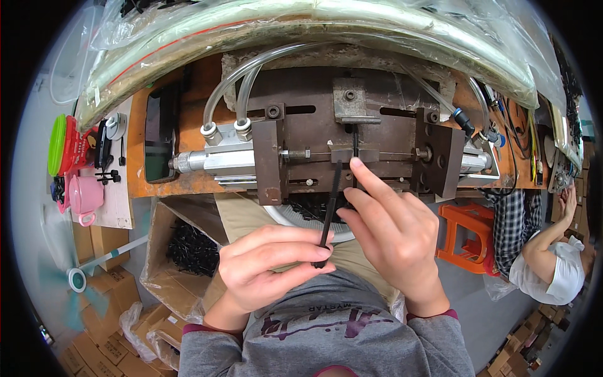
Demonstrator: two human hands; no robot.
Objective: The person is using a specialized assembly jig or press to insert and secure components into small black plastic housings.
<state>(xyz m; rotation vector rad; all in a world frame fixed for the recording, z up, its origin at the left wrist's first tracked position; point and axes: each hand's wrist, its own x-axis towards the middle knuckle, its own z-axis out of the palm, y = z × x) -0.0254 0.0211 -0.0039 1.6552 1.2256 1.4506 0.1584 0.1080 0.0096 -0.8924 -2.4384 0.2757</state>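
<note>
My left hand (270, 261) is closed round the thick end of a black mascara wand (330, 217), its bristled tip pointing up toward the machine. Just right of it, my right hand (399, 229) reaches to the metal fixture block (370, 154) at the machine's middle. Its fingers bend round a second thin black rod (356, 139), which stands in the block; the rod's lower part is mostly hidden by the fingers. Above the block sits a steel clamp (350, 100) with a bolt. Pneumatic cylinders (229, 160) flank the block, with thin pins pointing inward.
Clear hoses (242, 69) arch over the machine's brown plate (308, 81). Below the bench, a white basket (289, 217) and a cardboard box (188, 251) hold black pieces. A phone (161, 135) and pink cup (86, 195) lie left. An orange stool (468, 235) and another person (553, 267) are right.
</note>
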